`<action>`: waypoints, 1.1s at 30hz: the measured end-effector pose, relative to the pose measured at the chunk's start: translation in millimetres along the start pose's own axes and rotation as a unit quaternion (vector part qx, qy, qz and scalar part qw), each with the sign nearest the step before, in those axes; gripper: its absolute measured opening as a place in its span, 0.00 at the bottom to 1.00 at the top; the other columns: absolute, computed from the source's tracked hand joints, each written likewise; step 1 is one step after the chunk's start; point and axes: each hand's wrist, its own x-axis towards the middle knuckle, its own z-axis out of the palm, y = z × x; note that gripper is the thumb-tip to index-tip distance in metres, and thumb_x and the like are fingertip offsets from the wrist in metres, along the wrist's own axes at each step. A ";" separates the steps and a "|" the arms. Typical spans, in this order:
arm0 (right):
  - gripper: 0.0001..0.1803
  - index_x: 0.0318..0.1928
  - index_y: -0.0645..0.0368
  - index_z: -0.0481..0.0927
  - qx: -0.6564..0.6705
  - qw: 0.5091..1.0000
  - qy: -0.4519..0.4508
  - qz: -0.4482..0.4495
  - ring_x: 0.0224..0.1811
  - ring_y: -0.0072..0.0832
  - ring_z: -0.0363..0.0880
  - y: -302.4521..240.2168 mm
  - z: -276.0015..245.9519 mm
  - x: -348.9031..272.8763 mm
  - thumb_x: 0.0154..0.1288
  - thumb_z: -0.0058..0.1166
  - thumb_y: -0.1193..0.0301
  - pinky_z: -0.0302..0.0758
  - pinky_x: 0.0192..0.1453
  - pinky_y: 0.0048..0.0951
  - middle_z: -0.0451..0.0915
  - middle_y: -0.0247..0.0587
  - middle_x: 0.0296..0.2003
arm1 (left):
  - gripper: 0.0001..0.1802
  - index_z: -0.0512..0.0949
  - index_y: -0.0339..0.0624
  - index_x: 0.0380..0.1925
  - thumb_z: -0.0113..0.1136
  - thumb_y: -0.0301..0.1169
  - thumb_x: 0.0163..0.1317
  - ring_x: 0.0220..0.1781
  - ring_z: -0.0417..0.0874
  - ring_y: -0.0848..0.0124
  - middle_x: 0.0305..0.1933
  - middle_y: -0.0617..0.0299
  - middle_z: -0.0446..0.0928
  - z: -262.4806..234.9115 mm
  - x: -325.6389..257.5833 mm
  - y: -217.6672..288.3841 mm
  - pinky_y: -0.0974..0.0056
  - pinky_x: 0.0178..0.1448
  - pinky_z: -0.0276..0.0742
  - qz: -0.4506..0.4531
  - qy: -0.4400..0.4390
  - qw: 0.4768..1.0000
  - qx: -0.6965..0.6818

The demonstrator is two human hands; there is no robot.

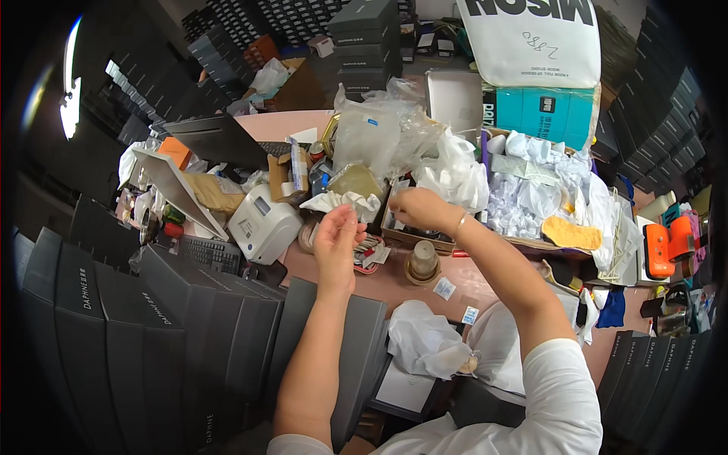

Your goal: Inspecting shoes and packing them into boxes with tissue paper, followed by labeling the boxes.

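Observation:
My left hand (339, 236) is raised over the pink desk, palm turned up and fingers loosely bent, with nothing visible in the palm. Crumpled white tissue paper (341, 202) lies just beyond its fingertips; whether they touch it I cannot tell. Over a shallow cardboard box (422, 241), my right hand (417, 208) has its fingers curled down and closed, hiding whatever they may hold. White plastic bags (455, 171) bunch up right beside it. A brownish round holder with a cup-like top (422, 262) stands in front of the box.
Dark grey shoeboxes (205, 318) crowd the left, with more at the far right (652, 364). A white label printer (263, 224) stands left of my hands. Crumpled paper fills a carton (531, 193) with a yellow sponge-like pad (572, 233). A white plastic bag (428, 337) lies nearest me.

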 end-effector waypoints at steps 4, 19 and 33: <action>0.20 0.52 0.55 0.77 -0.107 0.988 -0.109 -0.010 0.39 0.46 0.82 -2.6 17.4 19.2 0.56 0.48 0.74 0.77 0.41 0.43 0.82 0.49 0.34 | 0.14 0.74 0.38 0.50 0.58 0.30 0.66 0.41 0.79 0.76 0.44 0.62 0.76 -4.2 -1.1 0.3 0.70 0.45 0.77 -0.014 -0.004 1.000 -0.017; 0.20 0.56 0.59 0.77 0.548 0.835 0.013 0.043 0.61 0.29 0.69 -81.5 -36.8 -14.9 0.63 0.47 0.77 0.68 0.62 0.28 0.70 0.43 0.59 | 0.15 0.76 0.31 0.49 0.60 0.26 0.63 0.33 0.81 0.77 0.36 0.61 0.80 -4.5 -2.0 0.5 0.74 0.36 0.78 -0.040 -0.002 0.999 -0.009; 0.15 0.36 0.53 0.86 -0.333 0.935 -0.109 0.055 0.46 0.37 0.78 12.5 31.9 37.6 0.51 0.62 0.58 0.67 0.50 0.50 0.82 0.37 0.39 | 0.12 0.77 0.35 0.45 0.61 0.28 0.64 0.32 0.78 0.77 0.37 0.62 0.78 -4.0 -0.1 4.8 0.71 0.42 0.76 -0.015 0.070 0.995 -0.069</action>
